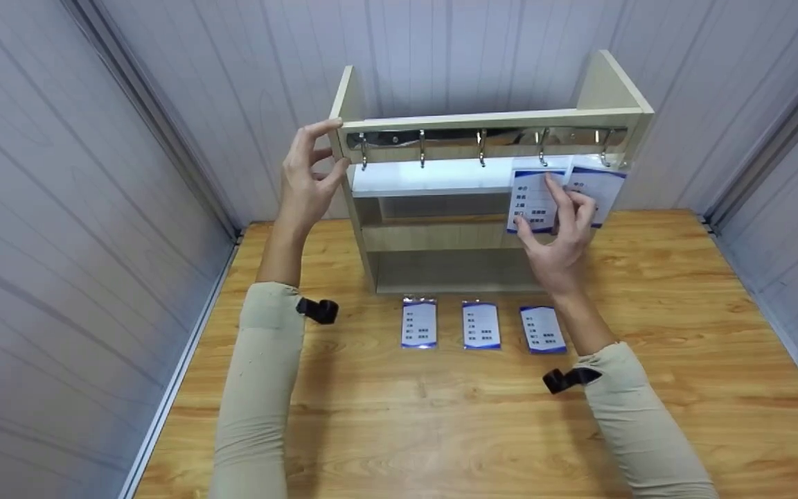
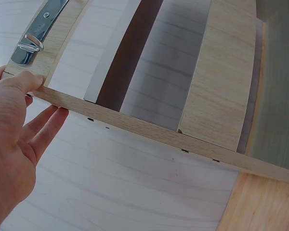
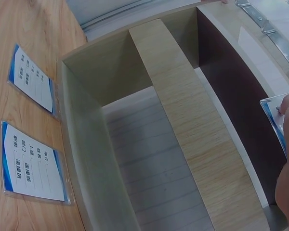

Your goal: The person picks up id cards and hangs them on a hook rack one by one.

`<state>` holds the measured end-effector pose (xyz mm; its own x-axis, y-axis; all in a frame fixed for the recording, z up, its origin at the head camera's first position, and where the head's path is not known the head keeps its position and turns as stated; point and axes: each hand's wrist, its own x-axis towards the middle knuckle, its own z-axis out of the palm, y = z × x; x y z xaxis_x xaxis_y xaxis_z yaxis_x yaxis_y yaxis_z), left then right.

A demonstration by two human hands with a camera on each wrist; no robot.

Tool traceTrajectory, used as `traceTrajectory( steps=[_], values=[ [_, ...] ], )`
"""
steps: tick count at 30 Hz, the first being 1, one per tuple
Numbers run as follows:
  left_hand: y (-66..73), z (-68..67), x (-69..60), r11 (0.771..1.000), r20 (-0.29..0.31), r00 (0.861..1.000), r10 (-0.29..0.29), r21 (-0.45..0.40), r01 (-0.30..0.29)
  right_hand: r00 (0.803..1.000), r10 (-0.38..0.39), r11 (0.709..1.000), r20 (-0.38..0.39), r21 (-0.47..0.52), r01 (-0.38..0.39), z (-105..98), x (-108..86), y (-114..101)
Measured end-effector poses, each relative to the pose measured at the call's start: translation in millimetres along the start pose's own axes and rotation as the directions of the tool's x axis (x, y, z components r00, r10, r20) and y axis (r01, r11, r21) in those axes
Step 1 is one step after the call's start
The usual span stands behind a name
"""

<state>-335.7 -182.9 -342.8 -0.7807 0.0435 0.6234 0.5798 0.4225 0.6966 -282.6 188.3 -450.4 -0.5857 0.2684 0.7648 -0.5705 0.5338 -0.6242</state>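
My left hand (image 1: 309,173) grips the upper left side panel of a small wooden shelf (image 1: 433,239); in the left wrist view the thumb (image 2: 26,81) lies on the front face and fingers reach behind. My right hand (image 1: 562,239) holds a blue-and-white ID badge (image 1: 530,197) in a clear sleeve by its thumb and fingers, just below the fourth hook (image 1: 543,149) of a metal hook rail (image 1: 451,137). Whether its slot is on that hook I cannot tell. Another badge (image 1: 603,190) hangs tilted at the rightmost hook (image 1: 605,149), partly behind the fingers.
Three more badges, left (image 1: 419,324), middle (image 1: 481,326) and right (image 1: 543,330), lie in a row on the wooden table (image 1: 399,423) before the shelf. Pale panel walls (image 1: 73,277) close in the sides and back. Black wrist cameras sit on both sleeves.
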Motion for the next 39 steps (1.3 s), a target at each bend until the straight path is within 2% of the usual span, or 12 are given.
traceTrajectory(
  steps=[8,14,27,39],
  values=[
    [-0.7,0.1,0.2,1.000,-0.002,1.000,0.002,0.009,-0.002,0.997,0.075,0.997,0.019,-0.026,-0.074,1,0.5,-1],
    [-2.2,-0.5,1.7,1.000,-0.003,1.000,0.007,0.007,-0.007,0.995,0.094,0.995,0.015,-0.016,-0.094,3,0.0,0],
    [-1.9,1.4,0.4,1.000,0.000,1.000,-0.021,-0.021,0.021,1.000,0.012,1.000,0.003,0.024,-0.012,0,-17.7,18],
    [-1.2,2.0,1.2,0.999,-0.006,0.999,-0.031,-0.012,0.031,0.998,0.056,0.998,0.023,0.021,-0.057,-11,-27.6,19]
  ],
)
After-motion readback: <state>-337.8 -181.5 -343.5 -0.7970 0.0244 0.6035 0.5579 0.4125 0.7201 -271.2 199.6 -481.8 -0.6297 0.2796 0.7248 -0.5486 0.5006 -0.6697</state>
